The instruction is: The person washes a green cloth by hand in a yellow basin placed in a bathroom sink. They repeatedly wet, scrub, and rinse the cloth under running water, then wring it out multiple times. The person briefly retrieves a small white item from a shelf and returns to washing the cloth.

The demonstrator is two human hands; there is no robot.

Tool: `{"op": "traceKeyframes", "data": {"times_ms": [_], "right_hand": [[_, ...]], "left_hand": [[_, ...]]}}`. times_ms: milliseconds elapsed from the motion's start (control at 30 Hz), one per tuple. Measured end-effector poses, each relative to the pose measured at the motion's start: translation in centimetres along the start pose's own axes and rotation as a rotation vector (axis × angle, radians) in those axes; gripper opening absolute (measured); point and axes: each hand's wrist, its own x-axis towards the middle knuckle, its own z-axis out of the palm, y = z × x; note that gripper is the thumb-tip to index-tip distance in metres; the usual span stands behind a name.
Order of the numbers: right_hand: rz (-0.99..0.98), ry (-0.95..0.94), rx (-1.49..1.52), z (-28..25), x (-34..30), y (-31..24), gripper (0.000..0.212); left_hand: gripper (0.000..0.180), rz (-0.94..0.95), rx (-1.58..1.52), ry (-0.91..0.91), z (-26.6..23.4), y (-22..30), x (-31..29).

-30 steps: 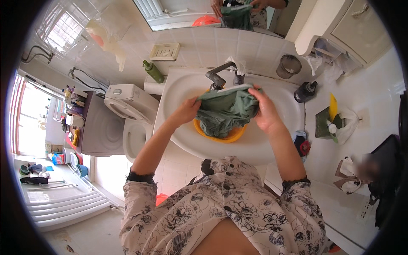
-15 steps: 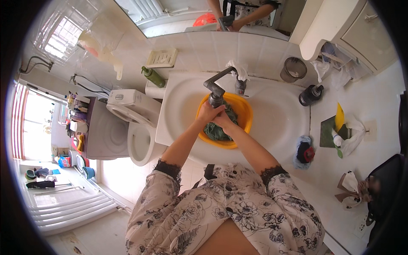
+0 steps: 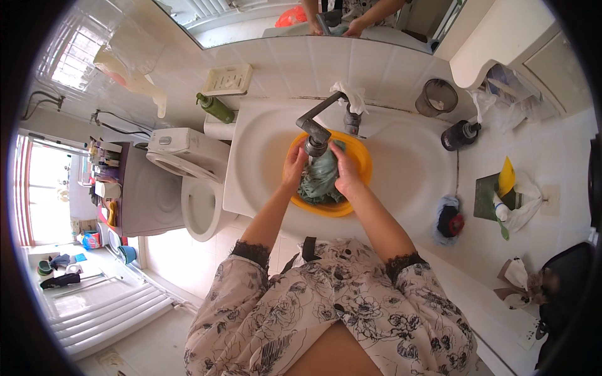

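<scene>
A wet green cloth (image 3: 322, 178) bunches up in a yellow basin (image 3: 362, 160), which sits in the white washbasin (image 3: 414, 169). Above it hangs the dark grey swivel faucet (image 3: 316, 133), its nozzle over the cloth; water seems to run from it. My left hand (image 3: 293, 167) grips the cloth's left edge, close beside the nozzle. On the other side my right hand (image 3: 347, 169) has the cloth's right edge, thumb and fingers around it. Between the two hands the cloth spreads out, and its lower part lies crumpled in the basin. Some fingertips are hidden behind cloth and faucet.
A green pump bottle (image 3: 215, 108) and a soap dish (image 3: 228, 79) are at the back left. To the right stand a dark mesh cup (image 3: 436, 98), a black pump bottle (image 3: 459, 135) and a small cloth bundle (image 3: 448, 219). The toilet (image 3: 202, 207) adjoins the left side.
My hands were together below the nozzle, over the cloth; now they are apart on either side of it. The cloth has been lifted and spread between them under the faucet.
</scene>
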Motion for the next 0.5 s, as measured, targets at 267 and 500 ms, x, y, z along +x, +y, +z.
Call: {"op": "traceKeyframes", "data": {"times_ms": [267,500], "right_hand": [[-0.004,-0.161,0.318,3.7,-6.7,-6.4,0.035],[-0.078,-0.355,0.392,6.3,-11.7,-7.6,0.042]], "left_hand": [[0.085,0.508,0.785,-0.575,-1.8,-7.3,0.8],[0.069,0.250,0.499,-0.684,0.6,-7.9,4.5]]}}
